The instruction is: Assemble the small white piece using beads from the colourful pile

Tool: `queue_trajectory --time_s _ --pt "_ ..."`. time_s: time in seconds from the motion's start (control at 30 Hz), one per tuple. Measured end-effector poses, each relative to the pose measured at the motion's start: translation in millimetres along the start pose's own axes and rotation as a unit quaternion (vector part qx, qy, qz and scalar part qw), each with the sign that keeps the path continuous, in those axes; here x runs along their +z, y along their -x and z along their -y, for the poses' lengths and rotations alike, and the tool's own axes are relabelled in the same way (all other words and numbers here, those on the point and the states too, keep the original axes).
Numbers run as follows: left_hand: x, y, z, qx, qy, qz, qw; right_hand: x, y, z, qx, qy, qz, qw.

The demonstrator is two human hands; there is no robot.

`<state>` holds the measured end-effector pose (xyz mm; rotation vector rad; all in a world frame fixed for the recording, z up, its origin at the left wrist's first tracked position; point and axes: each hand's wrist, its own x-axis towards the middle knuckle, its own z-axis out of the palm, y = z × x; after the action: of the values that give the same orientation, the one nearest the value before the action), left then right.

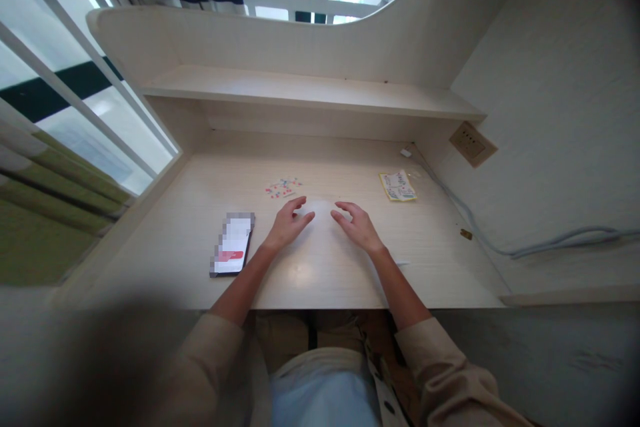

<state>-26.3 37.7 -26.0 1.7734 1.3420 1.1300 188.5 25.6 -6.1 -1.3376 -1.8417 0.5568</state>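
Observation:
Over the middle of the pale wooden desk (320, 267), my left hand (290, 222) is open, thumb apart from the fingers, holding nothing. Facing it across a small gap is my right hand (356, 224), also open and empty. Just beyond my left hand lies a scatter of tiny red, blue and white pieces (283, 188), too small to name. A smartphone (233, 244) with a lit, partly blurred screen lies left of my left forearm. To the right and beyond my right hand is a small printed packet (398, 186) with a yellow edge.
A shelf (310, 90) runs along the back above the desk. Grey cables (460, 204) run down the right side below a wall socket (473, 144). A small brown piece (466, 234) lies near the cables. White railings (95, 74) stand at the left.

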Motion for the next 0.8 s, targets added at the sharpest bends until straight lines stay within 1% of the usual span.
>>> queue_trajectory --time_s 0.8 --pt "1.1 0.8 -4.7 0.004 -0.017 0.014 1.0 -0.2 1.4 -1.7 0.006 -0.008 -0.001 1.0"
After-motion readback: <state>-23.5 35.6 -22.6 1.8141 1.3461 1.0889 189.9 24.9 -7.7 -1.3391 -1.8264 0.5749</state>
